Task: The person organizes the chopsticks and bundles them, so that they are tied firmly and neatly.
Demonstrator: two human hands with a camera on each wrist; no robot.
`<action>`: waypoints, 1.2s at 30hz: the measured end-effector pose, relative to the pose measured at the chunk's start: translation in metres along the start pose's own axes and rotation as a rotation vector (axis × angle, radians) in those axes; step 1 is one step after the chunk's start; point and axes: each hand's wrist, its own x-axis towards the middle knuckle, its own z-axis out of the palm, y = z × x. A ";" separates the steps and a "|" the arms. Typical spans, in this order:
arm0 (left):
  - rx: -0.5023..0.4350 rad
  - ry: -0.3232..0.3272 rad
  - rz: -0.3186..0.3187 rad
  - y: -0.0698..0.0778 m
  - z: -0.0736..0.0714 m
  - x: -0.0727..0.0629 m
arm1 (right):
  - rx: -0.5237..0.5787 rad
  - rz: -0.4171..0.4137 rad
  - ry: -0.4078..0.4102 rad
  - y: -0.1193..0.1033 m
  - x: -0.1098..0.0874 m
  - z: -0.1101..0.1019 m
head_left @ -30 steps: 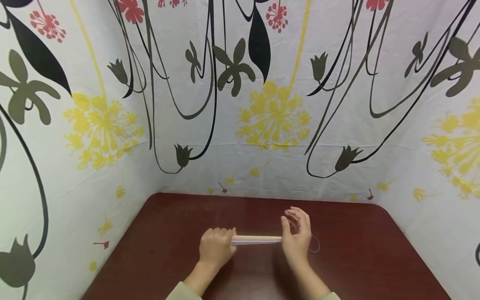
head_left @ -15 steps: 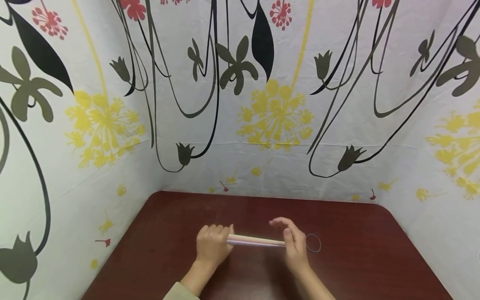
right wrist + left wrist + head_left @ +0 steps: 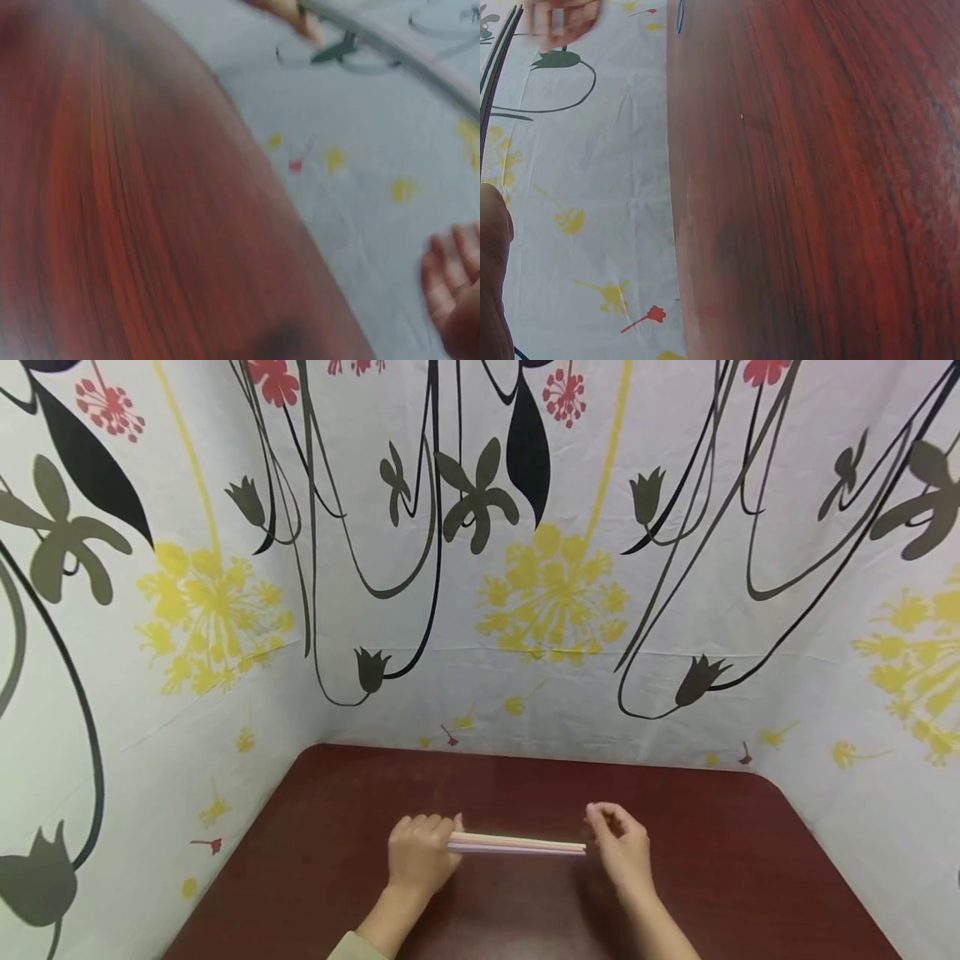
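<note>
A bundle of thin pastel sticks (image 3: 517, 843) is held level above the table by my left hand (image 3: 422, 856), whose fingers curl round one end. The bundle's free end points right, towards my right hand (image 3: 626, 852), with a small gap between them. My right thumb and forefinger tips are close together. In the right wrist view the fingers of the right hand (image 3: 457, 289) are loosely bent, with nothing visible in them. A thin bluish loop (image 3: 679, 15) shows at the top of the left wrist view; in the head view it is not visible now.
The dark red-brown table (image 3: 360, 793) spreads below both hands. Floral-print cloth (image 3: 465, 610) surrounds it at the back and on both sides. In the left wrist view the table's edge meets the white cloth (image 3: 630, 225).
My right hand has left the sticks' right end and moved right, uncovering that end. The thin loop seen beside it earlier is out of sight. My left hand has shifted slightly left.
</note>
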 end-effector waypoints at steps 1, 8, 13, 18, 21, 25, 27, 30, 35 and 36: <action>0.001 -0.002 -0.003 0.000 0.000 0.000 | -0.133 0.022 -0.019 0.007 0.003 -0.004; -0.006 -0.020 -0.019 0.001 -0.001 -0.004 | -0.719 0.017 -0.198 0.046 0.008 -0.032; -0.021 -0.037 -0.023 0.000 0.000 -0.005 | -0.877 0.038 -0.203 0.058 0.006 -0.040; -0.025 -0.051 -0.027 0.001 -0.001 -0.007 | -0.879 0.014 -0.171 0.062 0.006 -0.042; -0.027 -0.053 -0.026 0.001 -0.001 -0.007 | -0.884 -0.001 -0.169 0.064 0.006 -0.043; -0.027 -0.048 -0.024 0.001 -0.001 -0.007 | -0.913 -0.022 -0.165 0.066 0.005 -0.043; -0.022 -0.049 -0.025 0.001 -0.001 -0.007 | -0.912 -0.038 -0.158 0.066 0.006 -0.042; -0.012 -0.052 -0.027 0.001 0.000 -0.008 | -0.862 -0.062 -0.119 0.067 0.006 -0.039; -0.008 -0.053 -0.030 0.001 0.002 -0.011 | -0.633 -0.176 -0.025 0.062 0.003 -0.028; -0.008 -0.056 -0.030 0.001 0.003 -0.012 | -0.560 -0.201 -0.028 0.060 0.003 -0.025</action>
